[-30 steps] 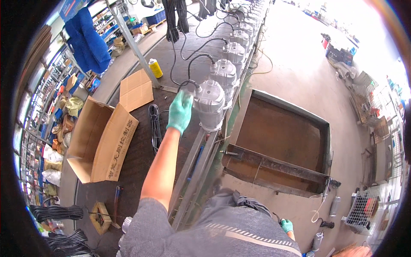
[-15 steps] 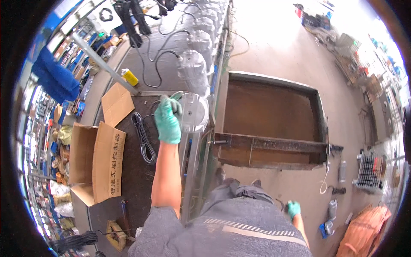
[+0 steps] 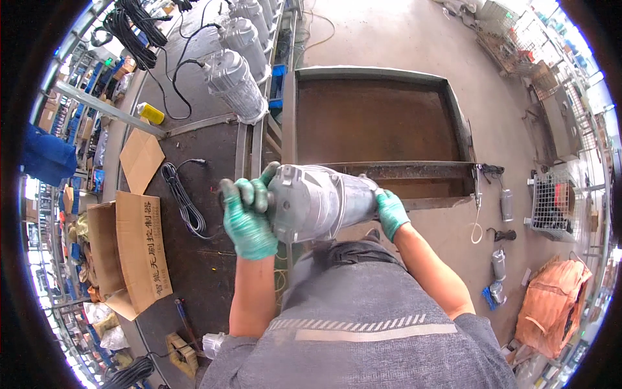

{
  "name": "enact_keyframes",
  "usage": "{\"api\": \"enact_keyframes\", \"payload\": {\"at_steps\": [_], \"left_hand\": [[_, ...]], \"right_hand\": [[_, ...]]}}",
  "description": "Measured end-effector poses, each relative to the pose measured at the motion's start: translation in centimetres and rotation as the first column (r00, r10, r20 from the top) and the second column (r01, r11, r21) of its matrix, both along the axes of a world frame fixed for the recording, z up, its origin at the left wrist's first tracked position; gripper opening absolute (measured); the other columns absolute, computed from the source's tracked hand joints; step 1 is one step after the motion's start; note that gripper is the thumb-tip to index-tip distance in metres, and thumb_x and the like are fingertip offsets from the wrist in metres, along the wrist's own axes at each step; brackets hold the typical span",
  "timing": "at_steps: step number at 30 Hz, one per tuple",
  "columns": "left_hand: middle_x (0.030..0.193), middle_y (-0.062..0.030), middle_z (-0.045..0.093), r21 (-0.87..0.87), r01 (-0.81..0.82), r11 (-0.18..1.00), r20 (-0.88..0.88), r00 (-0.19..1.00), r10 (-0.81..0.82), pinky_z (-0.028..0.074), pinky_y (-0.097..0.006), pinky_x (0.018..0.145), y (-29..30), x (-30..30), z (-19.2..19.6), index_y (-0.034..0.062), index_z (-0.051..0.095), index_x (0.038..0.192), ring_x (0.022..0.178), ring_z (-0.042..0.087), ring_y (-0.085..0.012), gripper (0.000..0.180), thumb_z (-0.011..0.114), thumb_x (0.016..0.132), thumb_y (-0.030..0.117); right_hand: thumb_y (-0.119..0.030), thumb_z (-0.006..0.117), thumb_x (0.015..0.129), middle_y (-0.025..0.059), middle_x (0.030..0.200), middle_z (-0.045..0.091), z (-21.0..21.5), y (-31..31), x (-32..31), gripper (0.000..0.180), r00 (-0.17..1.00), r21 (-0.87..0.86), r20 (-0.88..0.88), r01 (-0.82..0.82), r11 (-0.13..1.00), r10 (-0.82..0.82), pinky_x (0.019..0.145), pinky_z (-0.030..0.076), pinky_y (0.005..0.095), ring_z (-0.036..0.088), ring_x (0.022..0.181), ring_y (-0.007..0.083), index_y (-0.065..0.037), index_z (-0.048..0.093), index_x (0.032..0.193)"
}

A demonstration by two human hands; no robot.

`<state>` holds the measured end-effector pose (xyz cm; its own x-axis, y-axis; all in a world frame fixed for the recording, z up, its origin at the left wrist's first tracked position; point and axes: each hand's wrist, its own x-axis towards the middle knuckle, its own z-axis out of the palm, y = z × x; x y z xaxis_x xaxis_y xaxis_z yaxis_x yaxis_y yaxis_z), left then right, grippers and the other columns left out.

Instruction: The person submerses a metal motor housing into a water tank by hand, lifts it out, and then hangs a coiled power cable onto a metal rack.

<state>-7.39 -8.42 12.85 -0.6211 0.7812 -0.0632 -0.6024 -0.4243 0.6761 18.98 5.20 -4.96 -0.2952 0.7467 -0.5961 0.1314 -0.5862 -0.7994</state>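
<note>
I hold a grey metal cylindrical pump body (image 3: 321,201) level in front of my chest, lying sideways. My left hand (image 3: 248,217), in a green glove, grips its wide capped end. My right hand (image 3: 391,211), also in a green glove, clasps the narrower end. More grey pump bodies (image 3: 234,81) stand in a row on the metal rack (image 3: 248,146) beyond, each with a black cable.
A rusty brown metal tray (image 3: 376,120) lies on the concrete floor to the right of the rack. On the dark bench to the left are a coiled black cable (image 3: 183,198), an open cardboard box (image 3: 133,249), a flat cardboard piece (image 3: 141,159) and a yellow can (image 3: 151,113).
My left hand has lifted one pump body off the rack and pulled it toward my chest, turning it sideways. My right hand has come up from my side and taken its other end.
</note>
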Motion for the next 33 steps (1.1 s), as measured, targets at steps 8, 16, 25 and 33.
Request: {"api": "enact_keyframes", "payload": {"at_steps": [8,16,25,33], "left_hand": [[0.093,-0.0004,0.069,-0.611,0.071,0.789,-0.308,0.896,-0.319,0.052,-0.03,0.075,1.0,2.7,-13.9,0.0116,0.07,0.098,0.082,0.063,-0.0106,0.045,0.051,0.109,0.05],[0.097,-0.003,0.067,-0.826,0.134,0.547,-0.154,0.881,-0.448,0.048,-0.03,0.064,4.6,3.4,-22.7,0.0127,0.072,0.11,0.069,0.052,-0.0134,0.041,0.051,0.109,0.048],[0.071,-0.0099,0.064,-0.954,-0.072,0.291,-0.275,0.601,-0.751,0.05,-0.039,0.053,4.4,-0.6,-27.4,0.0033,0.065,0.093,0.055,0.058,-0.0204,0.056,0.048,0.108,0.054],[0.068,-0.0073,0.065,-0.967,0.049,0.25,-0.128,0.754,-0.645,0.046,-0.036,0.045,5.0,2.9,-24.6,0.0054,0.068,0.093,0.047,0.054,-0.0199,0.053,0.05,0.107,0.054]], "right_hand": [[-0.035,0.051,0.108,0.0298,0.1,0.07,1.2,5.7,10.9,0.038,0.772,0.535,0.616,-0.263,0.803,-0.158,0.08,0.053,0.0504,0.067,0.094,0.0487,0.001,0.06,0.113],[-0.037,0.053,0.106,0.0308,0.097,0.07,0.7,8.9,11.1,0.035,0.594,0.507,0.784,-0.446,0.738,-0.18,0.079,0.051,0.0585,0.066,0.094,0.0518,-0.003,0.06,0.104],[-0.041,0.054,0.105,0.0288,0.102,0.071,1.4,10.1,8.7,0.039,0.557,0.453,0.816,-0.446,0.772,-0.157,0.084,0.053,0.0559,0.067,0.099,0.0498,-0.004,0.063,0.106],[-0.036,0.056,0.105,0.0296,0.101,0.07,-0.8,9.6,11.4,0.033,0.646,0.508,0.737,-0.337,0.793,-0.198,0.082,0.052,0.0564,0.066,0.098,0.0512,-0.004,0.062,0.106]]}}
